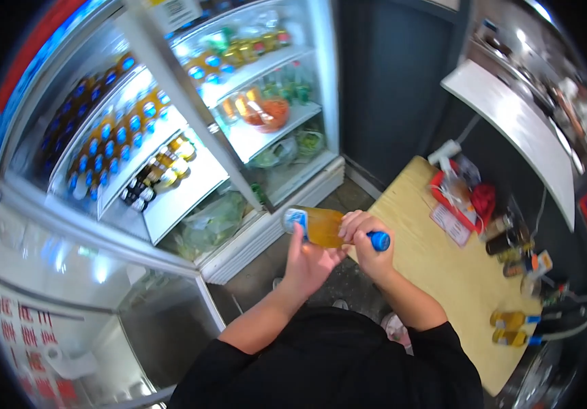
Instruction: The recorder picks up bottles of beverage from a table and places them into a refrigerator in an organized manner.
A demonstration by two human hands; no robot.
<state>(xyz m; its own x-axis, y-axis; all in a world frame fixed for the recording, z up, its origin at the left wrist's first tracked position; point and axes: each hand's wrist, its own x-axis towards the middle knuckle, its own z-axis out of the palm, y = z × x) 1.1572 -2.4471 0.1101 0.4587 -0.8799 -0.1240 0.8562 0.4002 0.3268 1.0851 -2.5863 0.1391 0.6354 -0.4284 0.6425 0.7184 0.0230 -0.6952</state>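
A bottle of amber liquid (324, 226) with a blue cap and a blue-and-white label lies tilted across both my hands, in front of the lit fridge. My right hand (370, 245) is closed around its neck, just below the cap. Under the body and label end, my left hand (308, 263) supports the glass with its thumb up along the label. Behind the bottle, the fridge shelf (191, 189) carries several dark and yellow bottles, and the shelf above it holds rows of blue-capped bottles (119, 133).
At right stands a wooden table (426, 240) with a red tray (459, 197), several condiment containers (510, 240) and two amber bottles (515, 319). The fridge's glass door (94, 286) is swung out at left. A white ledge (508, 128) juts out above the table. A plastic bowl (268, 113) sits in the fridge.
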